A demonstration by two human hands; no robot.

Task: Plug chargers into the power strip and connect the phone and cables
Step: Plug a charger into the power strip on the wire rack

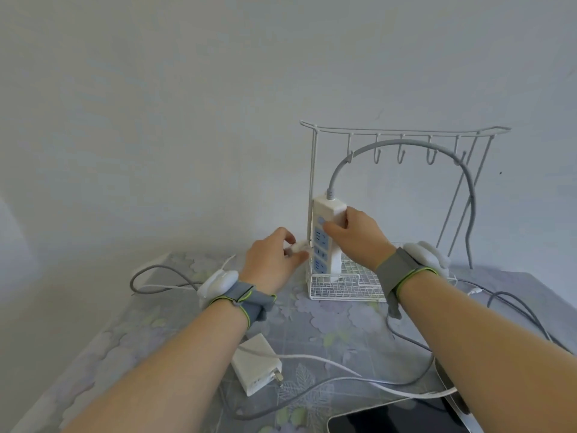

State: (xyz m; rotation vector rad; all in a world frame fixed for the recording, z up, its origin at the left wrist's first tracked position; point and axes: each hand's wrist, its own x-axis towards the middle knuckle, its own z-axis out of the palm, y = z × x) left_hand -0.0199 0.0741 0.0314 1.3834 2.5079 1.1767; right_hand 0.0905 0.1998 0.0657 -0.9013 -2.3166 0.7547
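Note:
A white power strip (324, 235) with blue sockets stands upright in a white wire rack (343, 289). My right hand (356, 235) grips its upper part, thumb on the front. My left hand (274, 257) pinches a small white charger (299, 247) just left of the strip's middle sockets. A larger white charger (257, 364) with bare prongs lies on the table between my forearms, a white cable (327, 364) running from it. A dark-screened phone (396, 420) lies at the bottom edge, partly under my right arm.
The rack has a hook bar (406, 132) on top, and the strip's grey cord (406, 145) arches over it. Grey cables (156, 276) loop at the left and right of the floral-covered table (327, 317). A wall stands close behind.

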